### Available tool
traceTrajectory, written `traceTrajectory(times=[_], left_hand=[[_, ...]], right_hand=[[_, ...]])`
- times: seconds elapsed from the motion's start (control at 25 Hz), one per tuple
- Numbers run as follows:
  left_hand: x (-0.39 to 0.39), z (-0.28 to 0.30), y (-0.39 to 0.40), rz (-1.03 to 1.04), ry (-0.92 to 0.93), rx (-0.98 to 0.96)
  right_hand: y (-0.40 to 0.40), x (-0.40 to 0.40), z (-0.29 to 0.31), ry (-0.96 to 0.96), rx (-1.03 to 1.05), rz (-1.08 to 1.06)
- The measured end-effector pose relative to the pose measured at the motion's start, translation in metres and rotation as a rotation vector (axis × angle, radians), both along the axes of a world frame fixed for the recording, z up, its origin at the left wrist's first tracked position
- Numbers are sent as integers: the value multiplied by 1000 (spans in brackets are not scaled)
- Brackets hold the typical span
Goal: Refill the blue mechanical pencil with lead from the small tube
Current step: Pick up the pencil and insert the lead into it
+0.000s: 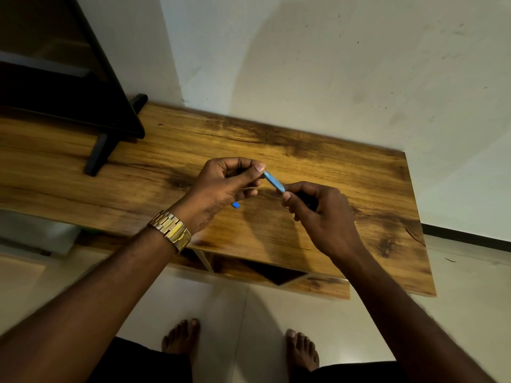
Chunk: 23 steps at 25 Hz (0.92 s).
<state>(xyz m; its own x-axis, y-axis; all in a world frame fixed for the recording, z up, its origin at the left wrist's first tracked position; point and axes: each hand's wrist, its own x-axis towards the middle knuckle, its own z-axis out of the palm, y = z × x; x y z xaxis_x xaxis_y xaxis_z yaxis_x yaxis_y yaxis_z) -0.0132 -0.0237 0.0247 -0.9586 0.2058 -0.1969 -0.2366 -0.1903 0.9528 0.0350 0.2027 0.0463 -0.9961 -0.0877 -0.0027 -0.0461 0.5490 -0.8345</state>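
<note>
Holding item over wooden table, head view, sole view on record.

Left hand: raised above the table, thumb and forefinger pressed together on the far-left end of the blue mechanical pencil. A thin pale strip shows under the lower fingers; what it is cannot be told. Gold watch on the wrist.

Right hand: raised to the right of the left hand, fingertips pinching the near-right end of the same pencil. A dark object sits inside the curled fingers; whether it is the pencil's grip section or the small tube cannot be told.

Blue mechanical pencil: short blue barrel spanning the gap between the two hands, slanting from far-left to near-right, clear of the table.

Small blue piece: showing just below the left hand, near the palm; possibly the pencil's cap, and whether held or lying on the table cannot be told.

Black stand: far left on the table, well apart from the hands.

Step in hand, judged: opening or parting the pencil, before any lead goes in.

Next move calls for: a steady barrel, open end upward, and a fine lead fed straight in without snapping.
</note>
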Motion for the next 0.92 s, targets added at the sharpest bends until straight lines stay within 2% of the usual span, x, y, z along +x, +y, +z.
traceTrajectory(times=[0.08, 0.16, 0.24, 0.28, 0.36, 0.48, 0.68, 0.92], left_hand=[[-7, -3, -6, -3, 3, -60], [-16, -7, -15, 125, 47, -225], [-25, -16, -25, 274, 230, -647], [-27, -18, -25, 272, 324, -841], [-28, -22, -18, 176, 453, -1040], [-28, -23, 4, 45, 542, -1081], [-29, -23, 25, 49, 577, -1230], [-31, -20, 15, -51, 583, -1184]], right_hand=[[1, -1, 1, 15, 7, -33], [7, -4, 1, 4, -71, -134], [12, -5, 2, -18, -188, -227], [14, -6, 3, -28, -231, -248], [16, -6, 4, -45, -281, -261], [18, -7, 5, -61, -308, -261], [23, -5, 9, -77, -306, -245], [28, -4, 11, -110, -344, -240]])
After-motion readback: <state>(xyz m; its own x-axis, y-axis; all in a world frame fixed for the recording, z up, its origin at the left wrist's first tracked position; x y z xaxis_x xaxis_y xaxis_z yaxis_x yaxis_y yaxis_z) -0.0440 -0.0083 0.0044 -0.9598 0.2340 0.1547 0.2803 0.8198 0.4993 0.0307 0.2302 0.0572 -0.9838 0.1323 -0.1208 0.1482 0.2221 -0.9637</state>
